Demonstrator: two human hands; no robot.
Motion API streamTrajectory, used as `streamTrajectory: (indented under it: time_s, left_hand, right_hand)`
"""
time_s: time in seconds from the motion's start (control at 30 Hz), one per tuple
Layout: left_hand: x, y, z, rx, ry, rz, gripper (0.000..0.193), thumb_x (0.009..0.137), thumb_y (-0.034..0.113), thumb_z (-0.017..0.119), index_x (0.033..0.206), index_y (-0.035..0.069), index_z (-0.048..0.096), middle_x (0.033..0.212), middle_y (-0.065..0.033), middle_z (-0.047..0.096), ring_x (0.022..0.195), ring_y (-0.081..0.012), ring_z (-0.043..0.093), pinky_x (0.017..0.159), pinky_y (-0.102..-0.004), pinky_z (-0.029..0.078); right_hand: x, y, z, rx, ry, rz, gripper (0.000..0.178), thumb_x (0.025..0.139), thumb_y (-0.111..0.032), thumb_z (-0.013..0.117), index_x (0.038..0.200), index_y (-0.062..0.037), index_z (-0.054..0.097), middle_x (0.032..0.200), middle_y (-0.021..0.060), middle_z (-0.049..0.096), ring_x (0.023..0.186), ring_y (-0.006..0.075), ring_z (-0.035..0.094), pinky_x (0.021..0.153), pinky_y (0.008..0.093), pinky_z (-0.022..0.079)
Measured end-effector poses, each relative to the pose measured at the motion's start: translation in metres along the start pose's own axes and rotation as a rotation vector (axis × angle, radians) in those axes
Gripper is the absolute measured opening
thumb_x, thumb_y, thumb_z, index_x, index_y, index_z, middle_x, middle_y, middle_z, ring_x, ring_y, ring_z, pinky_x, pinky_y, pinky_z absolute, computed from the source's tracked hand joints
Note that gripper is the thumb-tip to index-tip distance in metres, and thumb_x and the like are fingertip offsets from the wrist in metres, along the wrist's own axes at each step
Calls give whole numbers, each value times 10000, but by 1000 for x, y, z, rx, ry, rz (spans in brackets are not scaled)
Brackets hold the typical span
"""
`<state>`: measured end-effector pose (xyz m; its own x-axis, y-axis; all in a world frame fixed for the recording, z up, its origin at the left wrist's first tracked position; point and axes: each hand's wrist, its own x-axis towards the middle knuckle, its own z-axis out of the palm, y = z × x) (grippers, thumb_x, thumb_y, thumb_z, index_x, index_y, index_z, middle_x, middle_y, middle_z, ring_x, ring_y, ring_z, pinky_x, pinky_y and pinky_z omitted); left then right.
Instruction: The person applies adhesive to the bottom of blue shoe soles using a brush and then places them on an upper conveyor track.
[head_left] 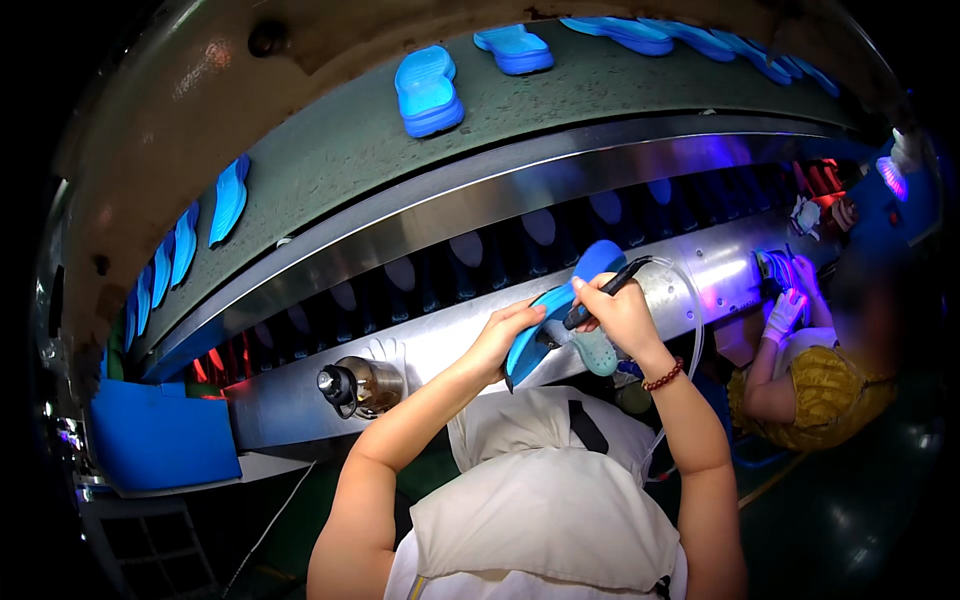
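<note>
My left hand is closed around the edge of a curved blue piece of footwear, held tilted over my lap at the metal ledge. In my right hand is a black pen-shaped tool, its lower end against or close to the blue piece. A thin clear hose curves away from near the tool's upper end. A rounded blue part shows behind my right fingers; I cannot tell whether it belongs to the same piece. A pale green, sole-shaped piece sits just below my right hand.
Beyond the metal ledge runs a row of dark slots, then a green conveyor belt carrying several blue soles. A dark-capped bottle stands left of my arm. At right, a co-worker's gloved hand works close by.
</note>
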<state>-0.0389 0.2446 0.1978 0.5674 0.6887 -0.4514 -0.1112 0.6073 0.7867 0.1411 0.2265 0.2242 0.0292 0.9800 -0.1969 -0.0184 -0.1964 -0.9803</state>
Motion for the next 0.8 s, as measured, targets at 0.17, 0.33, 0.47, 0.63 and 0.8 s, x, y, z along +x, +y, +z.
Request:
streamTrajectory:
  time_s: [0.17, 0.33, 0.47, 0.63, 0.8]
  left_hand:
    - [0, -4, -3, -110, 11, -6, 532, 800, 361, 533, 1183, 7, 429, 1010, -156, 539, 894, -213, 556, 763, -303, 464]
    - [4, -14, -10, -241, 75, -72, 540, 802, 361, 532, 1195, 9, 417, 1057, -164, 534, 933, -227, 554, 794, -325, 465]
    - [-4, -15, -8, -349, 88, -104, 478, 811, 352, 528, 1149, 28, 437, 1023, -138, 546, 890, -219, 567, 750, -336, 481]
    - [-2, -12, 10, -515, 64, -120, 474, 817, 349, 516, 1159, 33, 425, 1048, -128, 543, 949, -236, 547, 803, -365, 461]
    - [-2, -13, -10, -537, 26, -99, 476, 812, 349, 524, 1159, 38, 427, 1049, -123, 544, 951, -234, 544, 793, -376, 462]
  right_hand:
    - [5, 7, -2, 31, 83, -22, 284, 820, -186, 566, 630, 25, 562, 559, 78, 575, 460, 107, 558, 422, 202, 444]
    - [7, 19, 1, -65, 257, -139, 280, 817, -183, 572, 637, 32, 565, 554, 73, 578, 457, 114, 559, 438, 216, 442]
    - [14, 30, -9, -112, 364, -179, 208, 801, -175, 599, 768, 30, 604, 683, 88, 611, 611, 115, 588, 555, 217, 458]
    - [-1, 69, 7, -269, 260, -280, 287, 747, -180, 652, 930, 38, 609, 951, 180, 610, 887, 249, 590, 798, 317, 441]
    - [-29, 40, 23, -414, 125, -456, 230, 743, -103, 625, 901, 63, 607, 891, 219, 612, 825, 298, 608, 762, 329, 456]
